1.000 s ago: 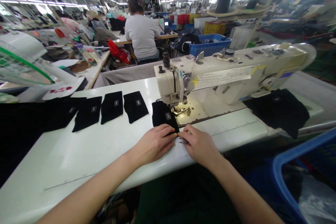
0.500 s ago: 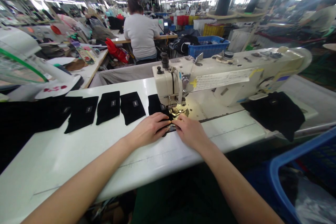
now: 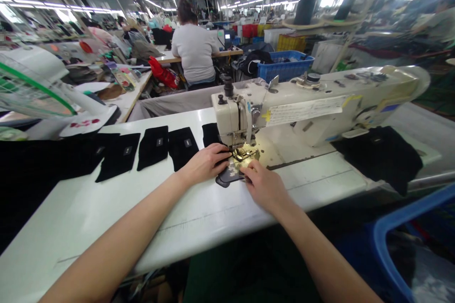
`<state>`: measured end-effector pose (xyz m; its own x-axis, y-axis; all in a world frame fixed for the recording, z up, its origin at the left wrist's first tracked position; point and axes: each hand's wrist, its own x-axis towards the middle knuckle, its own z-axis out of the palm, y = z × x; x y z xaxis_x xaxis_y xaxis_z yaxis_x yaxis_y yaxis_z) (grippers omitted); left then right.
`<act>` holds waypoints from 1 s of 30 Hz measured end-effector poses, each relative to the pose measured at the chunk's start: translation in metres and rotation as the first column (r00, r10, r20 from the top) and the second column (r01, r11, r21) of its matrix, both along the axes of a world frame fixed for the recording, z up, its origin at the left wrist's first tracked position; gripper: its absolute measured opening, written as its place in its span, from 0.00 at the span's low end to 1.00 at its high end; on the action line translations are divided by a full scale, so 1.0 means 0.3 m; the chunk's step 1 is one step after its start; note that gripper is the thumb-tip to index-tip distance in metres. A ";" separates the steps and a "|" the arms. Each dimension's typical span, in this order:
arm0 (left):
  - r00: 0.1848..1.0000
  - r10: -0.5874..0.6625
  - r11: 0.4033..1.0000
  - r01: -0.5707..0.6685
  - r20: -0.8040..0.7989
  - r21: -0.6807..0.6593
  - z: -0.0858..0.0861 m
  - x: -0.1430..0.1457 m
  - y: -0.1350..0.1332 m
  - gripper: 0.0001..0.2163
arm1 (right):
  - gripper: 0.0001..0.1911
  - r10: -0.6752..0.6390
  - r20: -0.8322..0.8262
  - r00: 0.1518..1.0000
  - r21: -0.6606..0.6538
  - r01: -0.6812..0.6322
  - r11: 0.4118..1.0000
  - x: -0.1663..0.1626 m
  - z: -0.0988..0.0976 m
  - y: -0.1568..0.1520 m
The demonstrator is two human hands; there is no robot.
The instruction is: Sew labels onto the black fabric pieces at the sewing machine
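Far out to the left of the hands: a fan (image 3: 31, 90) and a dark cloth heap (image 3: 31, 170) on the white table (image 3: 106, 218). Closer in, to the left of the left hand, is a row of black cut pieces (image 3: 153, 147), each with a small label and lying flat, edges close or overlapping. Left hand (image 3: 206, 163): spread flat, not clasped, palm and fingers pressing down on the black fabric piece (image 3: 224, 180). The piece lies on the table between the two hands, its far end under the presser foot (image 3: 244, 154) just beyond the fingertips. Right hand (image 3: 265, 187): fingertips bent down onto the piece's near right edge; cannot tell whether the thumb pinches underneath. The sewing machine (image 3: 320, 104) runs off to the right of the right hand, and a stack of black fabric (image 3: 380, 156) sits well apart beyond it. A blue bin (image 3: 401, 218) is nearer, lower right. Judgement: the piece is light, thin and limp, likely to shift or wrinkle on the smooth table. It is best held with flat fingers on either side of the foot, or at a corner by the edge, clear of the needle.
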<state>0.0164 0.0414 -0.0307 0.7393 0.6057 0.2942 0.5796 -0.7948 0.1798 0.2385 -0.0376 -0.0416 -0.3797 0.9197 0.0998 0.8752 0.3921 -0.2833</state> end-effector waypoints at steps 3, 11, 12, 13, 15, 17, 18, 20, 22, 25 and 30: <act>1.000 -0.004 1.000 0.004 0.012 0.005 -0.008 -0.003 0.001 0.15 | 0.18 -0.019 -0.016 1.000 0.034 0.019 0.999 0.007 -0.024 -0.041; 0.996 0.094 0.996 -0.094 0.003 0.007 -0.027 0.020 -0.035 0.15 | 0.13 -0.038 -0.078 0.996 0.206 0.054 0.977 0.009 -0.074 -0.096; 0.991 0.129 0.992 -0.129 -0.023 0.011 -0.028 0.027 -0.047 0.15 | 0.12 -0.033 -0.089 0.995 0.233 0.053 0.971 0.009 -0.079 -0.096; 0.984 0.168 0.986 -0.167 -0.053 0.019 -0.029 0.032 -0.060 0.15 | 0.11 -0.029 -0.099 0.995 0.259 0.054 0.964 0.010 -0.084 -0.095; 0.963 0.242 0.970 -0.239 -0.120 0.040 -0.030 0.037 -0.082 0.16 | 0.10 -0.021 -0.113 0.993 0.302 0.054 0.952 0.010 -0.092 -0.092; 0.941 0.288 0.958 -0.284 -0.179 0.050 -0.028 0.029 -0.096 0.17 | 0.11 -0.012 -0.116 0.993 0.325 0.049 0.945 0.011 -0.096 -0.092; 0.933 0.296 0.955 -0.293 -0.203 0.045 -0.026 0.019 -0.099 0.18 | 0.11 -0.008 -0.113 0.994 0.329 0.046 0.943 0.012 -0.098 -0.093; 0.927 0.291 0.955 -0.295 -0.235 0.022 -0.021 -0.011 -0.098 0.19 | 0.12 -0.009 -0.107 0.994 0.335 0.044 0.941 0.014 -0.101 -0.097; 0.929 0.280 0.957 -0.290 -0.241 -0.005 -0.016 -0.048 -0.093 0.19 | 0.13 -0.010 -0.104 0.995 0.349 0.046 0.936 0.019 -0.109 -0.102; 0.933 0.285 0.950 -0.306 -0.222 -0.066 -0.013 -0.107 -0.083 0.20 | 0.13 0.002 -0.113 0.994 0.371 0.041 0.928 0.024 -0.128 -0.100; 0.950 0.259 0.952 -0.281 -0.175 -0.119 -0.011 -0.197 -0.073 0.20 | 0.10 -0.040 -0.121 0.992 0.278 0.073 0.958 0.010 -0.107 -0.085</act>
